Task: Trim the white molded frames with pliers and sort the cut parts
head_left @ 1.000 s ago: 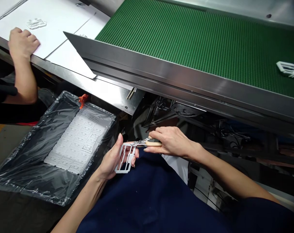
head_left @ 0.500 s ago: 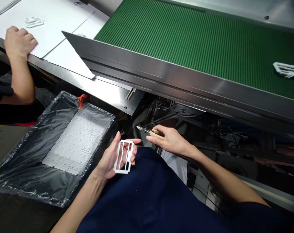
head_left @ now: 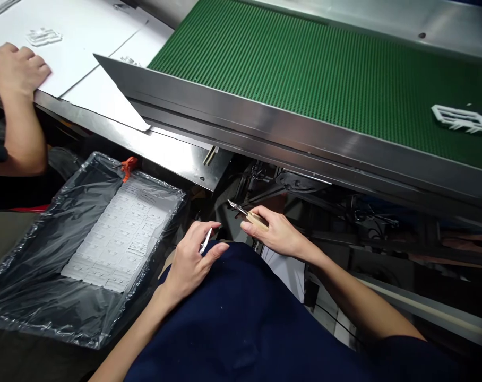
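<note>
A gap is lying between the left hand (head_left: pixel 191 257) and the right hand (head_left: pixel 281 232), pliers (head_left: pixel 241 209) poking in; leftward, the lined tray (head_left: pixel 93 313) is raising its rim; ahead, a metal guard (head_left: pixel 273 124) is walling off the belt (head_left: pixel 304 79), dim machinery (head_left: pixel 294 181) probably crowding underneath.

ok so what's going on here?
A person holds a thin white piece, seen edge-on, in the left hand and pliers in the right hand, their tip clear of the piece. White parts lie in rows in a plastic-lined tray. Another white part sits on the green conveyor. A co-worker's hand rests at the table edge.
</note>
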Demonstrator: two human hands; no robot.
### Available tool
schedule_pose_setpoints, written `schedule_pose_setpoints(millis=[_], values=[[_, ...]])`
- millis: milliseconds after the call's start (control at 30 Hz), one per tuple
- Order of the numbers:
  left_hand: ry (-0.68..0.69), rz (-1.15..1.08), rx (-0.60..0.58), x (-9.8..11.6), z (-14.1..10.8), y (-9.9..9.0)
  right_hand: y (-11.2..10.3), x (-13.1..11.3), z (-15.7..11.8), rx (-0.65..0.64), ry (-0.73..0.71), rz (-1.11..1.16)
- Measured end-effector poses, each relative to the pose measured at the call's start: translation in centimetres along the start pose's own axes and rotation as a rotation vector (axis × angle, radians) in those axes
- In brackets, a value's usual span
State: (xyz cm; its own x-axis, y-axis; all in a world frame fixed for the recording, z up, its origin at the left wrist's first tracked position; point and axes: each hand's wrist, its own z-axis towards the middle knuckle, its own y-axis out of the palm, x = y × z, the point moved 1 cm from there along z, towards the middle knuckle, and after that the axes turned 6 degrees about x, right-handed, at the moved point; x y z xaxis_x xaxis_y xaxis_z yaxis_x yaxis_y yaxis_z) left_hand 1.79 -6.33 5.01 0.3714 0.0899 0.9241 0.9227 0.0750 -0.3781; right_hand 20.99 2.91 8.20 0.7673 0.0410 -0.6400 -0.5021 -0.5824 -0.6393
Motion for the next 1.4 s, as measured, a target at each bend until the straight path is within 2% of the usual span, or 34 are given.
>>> schedule_pose_setpoints(millis=[67,200,400,500,600,933,1200,1300,1400], values=[[0.114,0.118,0.035,0.0,0.0,0.1,0.1,0.1,-0.1,0.005,0.006,0.006],[0.237,0.29,0.073,-0.3,0.0,0.2,0.3,0.1,-0.1,0.022,0.01,0.013],[0.344,0.508,0.135,-0.8,-0.1,0.3,0.9,0.0,0.0,-0.011,0.015,0.029],[0.403,0.553,0.196,-0.8,-0.1,0.2,1.2,-0.2,0.0,-0.021,0.016,0.045],[0.421,0.545,0.2,-0.7,0.1,0.3,1.5,-0.3,0.1,-0.019,0.011,0.077],[0.324,0.132,0.047,0.1,0.2,1.2,3.8,-2.3,0.6,0.089,-0.146,0.386],[0.202,0.001,0.006,-0.1,0.7,0.9,5.0,-2.2,1.1,0.134,-0.161,0.454],[0.08,-0.065,-0.031,-0.1,0.6,0.9,3.7,-2.9,0.9,0.186,-0.152,0.38],[-0.226,-0.185,-0.005,-0.7,0.9,1.2,-0.6,-4.6,-0.4,0.222,-0.141,0.26]])
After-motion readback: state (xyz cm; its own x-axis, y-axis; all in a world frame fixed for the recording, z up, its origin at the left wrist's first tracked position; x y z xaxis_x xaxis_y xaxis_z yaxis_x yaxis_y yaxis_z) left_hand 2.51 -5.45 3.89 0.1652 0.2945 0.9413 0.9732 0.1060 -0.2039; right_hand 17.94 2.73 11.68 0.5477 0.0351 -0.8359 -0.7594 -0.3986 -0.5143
